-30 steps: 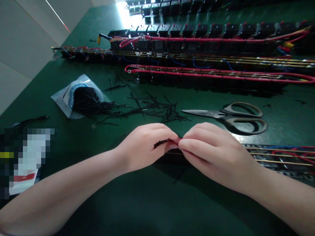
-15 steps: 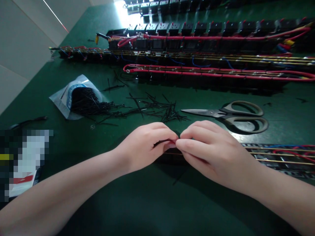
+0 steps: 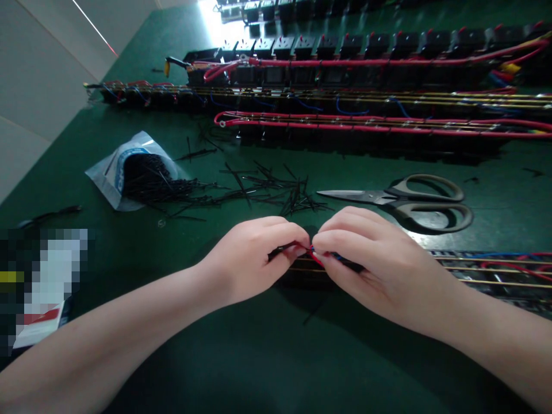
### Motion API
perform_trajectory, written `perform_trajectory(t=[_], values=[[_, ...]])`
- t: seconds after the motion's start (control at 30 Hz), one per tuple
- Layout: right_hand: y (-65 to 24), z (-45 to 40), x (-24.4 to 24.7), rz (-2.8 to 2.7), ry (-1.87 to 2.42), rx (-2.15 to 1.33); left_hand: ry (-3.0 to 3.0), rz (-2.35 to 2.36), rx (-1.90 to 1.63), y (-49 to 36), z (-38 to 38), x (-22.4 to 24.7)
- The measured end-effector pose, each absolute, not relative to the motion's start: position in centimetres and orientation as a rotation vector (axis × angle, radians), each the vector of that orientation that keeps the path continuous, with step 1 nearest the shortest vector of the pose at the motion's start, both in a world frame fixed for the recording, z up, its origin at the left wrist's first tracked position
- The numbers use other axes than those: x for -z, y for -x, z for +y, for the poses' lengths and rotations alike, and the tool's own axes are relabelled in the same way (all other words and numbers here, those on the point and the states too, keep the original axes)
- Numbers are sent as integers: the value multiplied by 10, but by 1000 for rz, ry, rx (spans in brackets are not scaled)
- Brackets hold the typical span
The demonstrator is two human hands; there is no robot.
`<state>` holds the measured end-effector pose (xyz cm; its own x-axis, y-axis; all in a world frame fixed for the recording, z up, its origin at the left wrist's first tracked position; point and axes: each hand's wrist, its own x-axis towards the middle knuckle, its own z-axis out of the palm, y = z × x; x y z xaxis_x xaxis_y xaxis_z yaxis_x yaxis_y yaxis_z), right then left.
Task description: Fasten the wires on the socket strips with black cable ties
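Note:
My left hand (image 3: 263, 252) is closed in a pinch, its thumb and forefinger meeting on thin wires. Opposite it, my right hand (image 3: 375, 256) pinches at the same spot, fingertips almost touching the left ones. A short curve of red wire (image 3: 318, 257) shows between them, with a little blue beside it. Any small tie there is hidden by the fingers. Under both hands lies a long black strip with brass-coloured rails and red and blue wires (image 3: 495, 270); the hands cover its left part.
Scissors (image 3: 379, 198) lie just beyond my right hand. Loose black cable ties (image 3: 293, 192) spill from a plastic bag (image 3: 112, 172). Farther back are socket strips (image 3: 328, 49) and a strip with a red cable (image 3: 366, 127). A blurred packet (image 3: 52, 287) lies at the left.
My right fingertips have shifted slightly and parted a little, so more of the red wire shows. My left hand stays nearly in place.

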<state>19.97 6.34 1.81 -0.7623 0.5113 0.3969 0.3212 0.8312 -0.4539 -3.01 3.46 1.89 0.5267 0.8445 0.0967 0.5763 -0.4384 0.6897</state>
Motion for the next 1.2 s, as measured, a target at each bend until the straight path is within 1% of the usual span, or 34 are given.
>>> perform_trajectory(t=[0.3,0.6,0.9,1.2], values=[[-199,64,-17,-2518,597,-530,-2178,1133,-603,29,35,-19],[-198,62,-17,-2533,593,-388,-2282,1174,-598,29,33,-18],[-196,60,-17,-2498,561,-328,-2269,1198,-555,28,34,-20],[-198,62,-17,-2466,570,-366,-2235,1224,-485,29,35,-20]])
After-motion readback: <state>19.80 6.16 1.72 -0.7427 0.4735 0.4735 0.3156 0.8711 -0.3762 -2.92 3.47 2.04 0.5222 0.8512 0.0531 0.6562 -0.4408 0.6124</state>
